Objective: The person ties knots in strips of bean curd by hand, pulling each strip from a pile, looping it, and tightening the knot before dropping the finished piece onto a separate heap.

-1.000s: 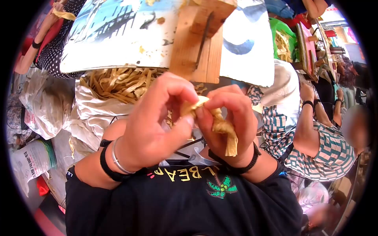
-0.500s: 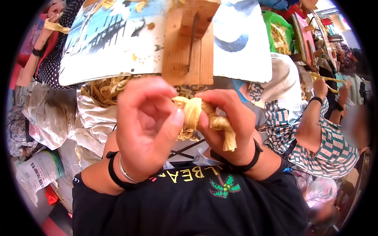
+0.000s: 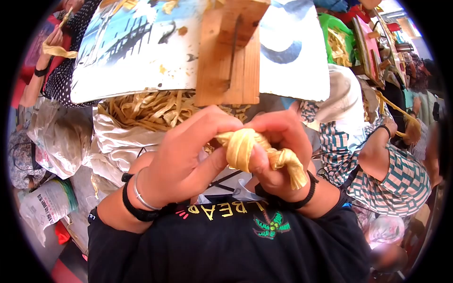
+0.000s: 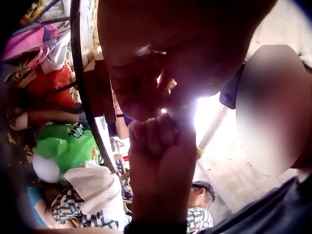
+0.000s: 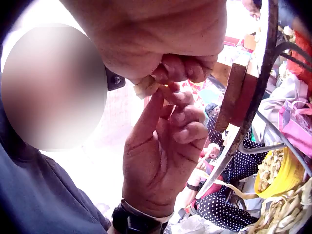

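A pale yellow, pliable strip [image 3: 240, 150], wound into a thick knot with a twisted tail, is held up in front of the chest. My right hand [image 3: 283, 146] grips it, thumb pressed on the front of the winding and fingers behind; the tail hangs over the palm side. From the other side my left hand [image 3: 188, 151] pinches the knot's left end between thumb and forefinger. In the right wrist view the left hand's [image 5: 163, 151] thumb and forefinger meet beside a pale piece of the strip [image 5: 145, 87]. Both hands look dark in the left wrist view.
A wooden block fixture [image 3: 226, 75] with a metal rod stands on the painted white board [image 3: 132, 70] ahead. Beneath its edge, a pale sack [image 3: 118, 137] holds many loose yellow strips. A green bag [image 3: 325, 28] lies beyond. Seated people flank both sides.
The left hand opened away from the knot, then came back onto its left end. The wound band now faces the camera more fully. The right hand has kept its grip and tilted slightly.
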The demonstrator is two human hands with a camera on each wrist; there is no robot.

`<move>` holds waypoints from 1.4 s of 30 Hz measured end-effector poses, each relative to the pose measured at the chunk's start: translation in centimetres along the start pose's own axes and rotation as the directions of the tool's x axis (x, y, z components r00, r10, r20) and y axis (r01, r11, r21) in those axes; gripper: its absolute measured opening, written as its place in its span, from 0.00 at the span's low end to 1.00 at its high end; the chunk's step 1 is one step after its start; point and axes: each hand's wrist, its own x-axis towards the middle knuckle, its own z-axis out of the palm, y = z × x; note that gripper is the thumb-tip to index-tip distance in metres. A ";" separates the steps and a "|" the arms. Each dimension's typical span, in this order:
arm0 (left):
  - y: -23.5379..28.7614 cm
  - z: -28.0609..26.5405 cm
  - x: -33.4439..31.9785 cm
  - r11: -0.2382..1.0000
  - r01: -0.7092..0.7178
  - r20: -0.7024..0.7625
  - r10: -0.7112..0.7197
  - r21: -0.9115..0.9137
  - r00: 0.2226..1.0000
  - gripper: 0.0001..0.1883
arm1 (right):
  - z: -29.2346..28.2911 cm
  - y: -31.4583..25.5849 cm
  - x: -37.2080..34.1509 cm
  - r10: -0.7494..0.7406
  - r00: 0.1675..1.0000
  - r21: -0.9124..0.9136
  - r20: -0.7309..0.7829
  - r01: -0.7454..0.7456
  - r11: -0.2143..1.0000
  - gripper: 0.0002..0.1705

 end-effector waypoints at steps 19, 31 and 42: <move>1.0 -0.4 -0.4 0.932 0.175 -0.020 -0.191 -0.318 0.981 0.18 | -2.0 0.2 1.7 0.252 0.968 0.327 -0.003 -0.237 0.915 0.08; 2.6 -1.2 -0.1 0.823 0.402 -0.046 -0.457 -0.402 0.888 0.12 | -0.6 0.0 1.4 0.252 0.963 0.236 0.097 -0.268 0.934 0.07; -0.5 -1.0 2.1 0.988 0.149 -0.466 -0.150 -0.040 0.872 0.08 | -0.4 1.3 3.4 0.186 0.973 0.135 -0.139 -0.167 0.977 0.09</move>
